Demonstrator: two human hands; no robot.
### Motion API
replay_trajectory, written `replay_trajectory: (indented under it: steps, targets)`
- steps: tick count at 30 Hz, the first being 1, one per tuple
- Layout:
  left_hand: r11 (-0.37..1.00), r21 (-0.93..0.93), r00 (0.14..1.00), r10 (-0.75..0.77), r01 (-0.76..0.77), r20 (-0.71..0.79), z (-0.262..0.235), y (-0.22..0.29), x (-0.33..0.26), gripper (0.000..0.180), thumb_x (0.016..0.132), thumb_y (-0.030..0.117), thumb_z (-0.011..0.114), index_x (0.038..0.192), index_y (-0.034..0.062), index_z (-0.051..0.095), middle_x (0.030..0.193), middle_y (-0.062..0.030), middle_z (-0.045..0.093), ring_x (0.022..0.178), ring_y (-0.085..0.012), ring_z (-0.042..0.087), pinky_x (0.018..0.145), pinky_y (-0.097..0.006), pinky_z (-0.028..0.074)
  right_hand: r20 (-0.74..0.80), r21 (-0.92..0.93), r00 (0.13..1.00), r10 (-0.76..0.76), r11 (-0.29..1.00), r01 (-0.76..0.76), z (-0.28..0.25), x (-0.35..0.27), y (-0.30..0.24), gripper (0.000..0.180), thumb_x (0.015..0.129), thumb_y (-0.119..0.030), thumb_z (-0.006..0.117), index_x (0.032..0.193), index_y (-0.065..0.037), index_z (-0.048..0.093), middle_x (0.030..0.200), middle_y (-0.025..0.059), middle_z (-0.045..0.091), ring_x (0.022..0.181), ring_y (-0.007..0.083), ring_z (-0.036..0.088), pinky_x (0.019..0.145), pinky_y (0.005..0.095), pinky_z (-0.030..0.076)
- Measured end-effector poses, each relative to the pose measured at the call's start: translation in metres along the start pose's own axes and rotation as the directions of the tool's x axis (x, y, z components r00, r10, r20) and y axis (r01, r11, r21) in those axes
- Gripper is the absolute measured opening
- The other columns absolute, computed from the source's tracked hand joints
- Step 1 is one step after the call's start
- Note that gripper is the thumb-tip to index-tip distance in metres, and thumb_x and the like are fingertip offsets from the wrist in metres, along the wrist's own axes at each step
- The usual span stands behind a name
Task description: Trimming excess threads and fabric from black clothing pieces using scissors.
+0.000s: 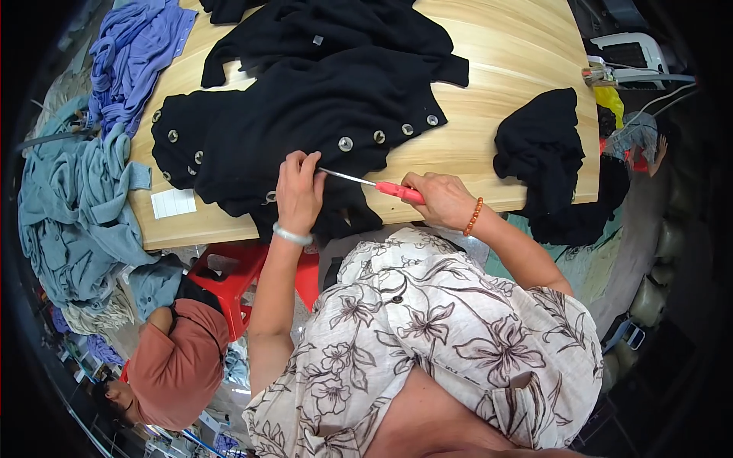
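A black knit cardigan (282,126) with large round buttons lies spread on the wooden table before me. Along its near right side runs a row of buttons, one of them a shiny button (346,143). My left hand (298,191) is closed at the fingertips on the cardigan's near edge; what exactly it pinches is hidden. In my right hand (443,198) is a red-handled tool (398,191) with a thin metal shaft. The shaft points left, and its tip reaches the fingers of my left hand.
Behind lies another black garment (343,30); a bunched black garment (540,145) hangs over the table's right edge. A white paper slip (173,204) is near the left edge. Grey-green garments (76,206) and purple garments (137,61) pile up left. A person (179,366) sits near a red stool (233,275).
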State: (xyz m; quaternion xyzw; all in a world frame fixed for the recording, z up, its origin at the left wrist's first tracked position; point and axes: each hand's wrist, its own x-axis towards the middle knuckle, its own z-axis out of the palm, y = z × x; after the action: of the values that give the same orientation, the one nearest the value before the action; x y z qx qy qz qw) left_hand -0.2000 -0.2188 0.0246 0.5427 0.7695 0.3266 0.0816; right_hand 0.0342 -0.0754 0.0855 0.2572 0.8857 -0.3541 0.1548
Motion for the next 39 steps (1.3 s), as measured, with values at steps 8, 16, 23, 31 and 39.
replay_trajectory:
  steps: [8, 16, 23, 31, 39]
  targets:
    - [0.991, -0.106, 0.986, -0.066, 0.083, 0.15, 0.009, -0.025, 0.003, 0.017, 0.076, 0.0, 0.07, 0.088, 0.0026, 0.058, 0.08, -0.0112, 0.055, 0.076, -0.0308, 0.057, 0.067, -0.04, 0.046, 0.003, 0.038, 1.0, -0.01, 0.999, 0.01, -0.002, -0.011, 0.006, 0.023, 0.087, -0.02, 0.061, 0.107, -0.009, 0.057, 0.084, 0.0178, 0.062, 0.082, 0.0366, 0.062, 0.072, 0.0452, 0.048]
    - [0.999, 0.052, 0.98, -0.002, -0.009, 0.198, 0.057, 0.015, 0.043, 0.03, 0.074, 0.005, 0.073, 0.1, 0.0048, 0.06, 0.096, -0.0129, 0.056, 0.087, -0.0337, 0.06, 0.073, -0.042, 0.05, -0.159, 0.093, 0.977, 0.143, 0.987, -0.129, -0.002, -0.033, 0.039, 0.019, 0.088, -0.019, 0.06, 0.102, -0.008, 0.057, 0.084, 0.018, 0.065, 0.086, 0.0363, 0.063, 0.073, 0.0471, 0.049]
    - [0.999, -0.045, 0.945, 0.018, -0.003, 0.325, 0.05, 0.01, 0.047, 0.018, 0.071, 0.003, 0.074, 0.08, 0.0047, 0.058, 0.079, -0.0103, 0.055, 0.075, -0.0309, 0.057, 0.064, -0.04, 0.046, 0.036, 0.114, 0.989, 0.144, 0.982, -0.148, -0.002, -0.033, 0.039, 0.019, 0.089, -0.024, 0.06, 0.1, -0.008, 0.057, 0.075, 0.0199, 0.063, 0.075, 0.0387, 0.063, 0.069, 0.0481, 0.048]
    - [0.966, 0.109, 0.914, 0.18, -0.234, 0.364, 0.114, 0.042, 0.067, 0.032, 0.073, 0.011, 0.072, 0.102, 0.0053, 0.062, 0.096, -0.0136, 0.058, 0.09, -0.0329, 0.059, 0.077, -0.043, 0.049, -0.158, 0.187, 0.949, 0.273, 0.952, -0.242, 0.016, -0.056, 0.075, 0.022, 0.089, -0.021, 0.06, 0.106, -0.009, 0.058, 0.084, 0.0196, 0.062, 0.083, 0.0387, 0.062, 0.073, 0.0479, 0.048]
    - [0.99, -0.008, 0.847, 0.124, -0.14, 0.517, 0.133, 0.016, 0.071, 0.014, 0.077, 0.008, 0.069, 0.089, 0.0066, 0.063, 0.086, -0.0148, 0.059, 0.082, -0.036, 0.061, 0.072, -0.045, 0.049, -0.045, 0.149, 0.945, 0.324, 0.937, -0.315, 0.016, -0.062, 0.083, 0.019, 0.09, -0.025, 0.058, 0.098, -0.007, 0.058, 0.079, 0.0198, 0.066, 0.082, 0.0386, 0.065, 0.072, 0.0471, 0.049]
